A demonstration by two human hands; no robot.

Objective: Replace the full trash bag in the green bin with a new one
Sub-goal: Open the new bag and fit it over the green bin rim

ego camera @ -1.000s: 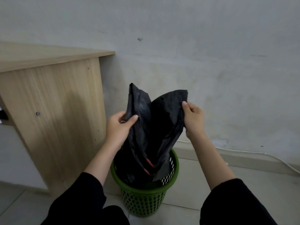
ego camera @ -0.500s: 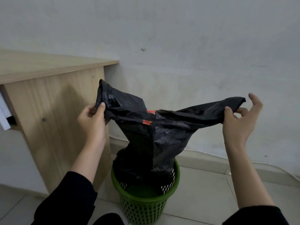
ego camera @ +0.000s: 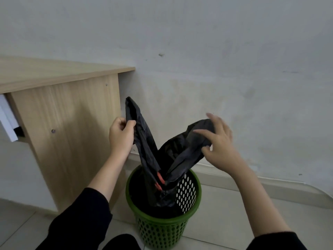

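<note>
A green perforated bin stands on the floor below my hands. A black trash bag with orange drawstrings rises out of it in a V shape, its lower part down inside the bin. My left hand pinches the bag's left top edge above the bin's left side. My right hand holds the bag's right top edge with thumb and fingers, the other fingers spread and slightly blurred. The bottom of the bin is hidden by the bag.
A light wooden desk stands close on the left of the bin, with a white drawer front sticking out. A grey wall is right behind. A white cable runs along the skirting. Tiled floor lies to the right.
My hands have come back toward each other and lower, after stretching the bag's mouth wide apart. The bag now sags into a V, deeper in the bin.
</note>
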